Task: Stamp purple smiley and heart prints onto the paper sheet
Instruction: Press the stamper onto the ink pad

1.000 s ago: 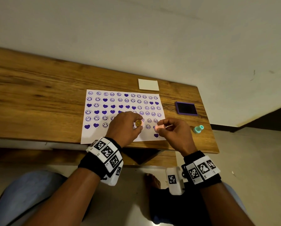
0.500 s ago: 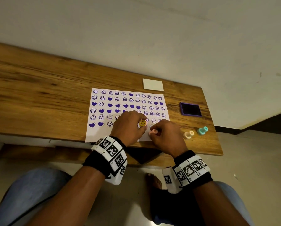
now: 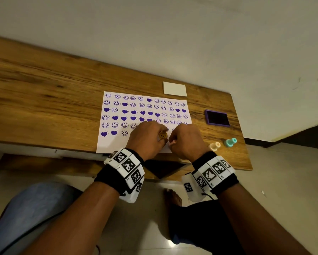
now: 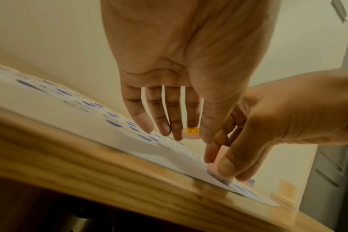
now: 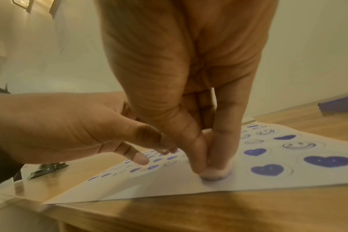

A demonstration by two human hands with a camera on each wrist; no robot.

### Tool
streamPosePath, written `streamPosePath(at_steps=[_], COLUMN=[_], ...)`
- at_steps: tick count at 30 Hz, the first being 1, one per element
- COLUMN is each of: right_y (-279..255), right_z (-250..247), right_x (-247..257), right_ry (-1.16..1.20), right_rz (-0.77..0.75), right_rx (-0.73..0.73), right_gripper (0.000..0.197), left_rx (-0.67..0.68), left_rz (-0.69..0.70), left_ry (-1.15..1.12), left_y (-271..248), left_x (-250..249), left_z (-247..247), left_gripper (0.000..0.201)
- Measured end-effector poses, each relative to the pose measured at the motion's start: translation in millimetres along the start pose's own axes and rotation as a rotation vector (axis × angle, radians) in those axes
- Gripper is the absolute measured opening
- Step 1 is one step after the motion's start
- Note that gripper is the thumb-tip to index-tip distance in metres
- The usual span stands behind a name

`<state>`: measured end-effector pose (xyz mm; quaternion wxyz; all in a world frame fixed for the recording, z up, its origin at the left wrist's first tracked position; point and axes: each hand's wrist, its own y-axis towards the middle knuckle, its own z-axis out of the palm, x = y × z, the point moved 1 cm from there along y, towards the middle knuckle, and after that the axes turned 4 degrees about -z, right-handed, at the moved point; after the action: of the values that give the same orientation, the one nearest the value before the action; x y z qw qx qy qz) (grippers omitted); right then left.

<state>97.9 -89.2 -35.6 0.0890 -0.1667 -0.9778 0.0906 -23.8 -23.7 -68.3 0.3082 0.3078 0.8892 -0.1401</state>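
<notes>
A white paper sheet (image 3: 117, 143) with rows of purple smiley and heart prints lies on the wooden table (image 3: 44, 100). My left hand (image 3: 159, 138) rests its fingertips on the sheet and pinches a stamp with a yellow smiley top (image 4: 191, 131) between thumb and forefinger. Right beside it, my right hand (image 5: 213, 166) pinches a pink stamp (image 5: 216, 172) and presses it upright onto the paper (image 5: 169, 185), close to the near edge. Heart prints (image 5: 267, 170) lie just to its right. The pink stamp's face is hidden against the sheet.
A purple ink pad (image 3: 217, 118) lies open to the right of the sheet. A cream stamp (image 3: 214, 146) and a teal stamp (image 3: 230, 142) stand near the table's right front edge. A white card (image 3: 174, 88) lies behind the sheet. My knees are below the table.
My right hand has moved left toward the left hand and brought the pink stamp down onto the paper. The left hand has stayed put with the smiley stamp.
</notes>
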Motion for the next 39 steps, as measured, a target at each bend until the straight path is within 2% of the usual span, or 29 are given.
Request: streamPosePath(at_steps=[7,11,17,21,29,33,39], right_y=[3,0,0,-4,-35,-37,-29], right_z=[-6,-13,-11,-11,-34,-13,-3], right_x=[4,10,12,5,-51,-61,-62], right_ry=[-0.010,-0.049,-0.056,-0.022,0.342,0.673,1.059], right_rz=[-0.031,-0.053,-0.050,-0.082,0.099,0.138,0.171], right_rx=[0.066,0.092,0.085,0.049,-0.367,-0.378,-0.384], right_gripper=[0.021,0.020,0.020,0.023,0.021,0.018,0.021], left_rx=[-0.039,-0.035,-0.059,-0.083,-0.095,-0.107,-0.208], left_rz=[0.017,0.009,0.006,0.012,0.019,0.047,0.059], left_ry=[-0.030,-0.027,-0.065,-0.097,-0.122,-0.153,-0.298], left_y=[0,-1,-4,-4,-1,0,1], left_x=[2,-1,-3,-1,1,-7,-5], left_z=[-4,-7,-14,-21,-15,-8,-5], left_gripper=[0.033,0.024,0.035,0.036,0.037,0.036,0.033])
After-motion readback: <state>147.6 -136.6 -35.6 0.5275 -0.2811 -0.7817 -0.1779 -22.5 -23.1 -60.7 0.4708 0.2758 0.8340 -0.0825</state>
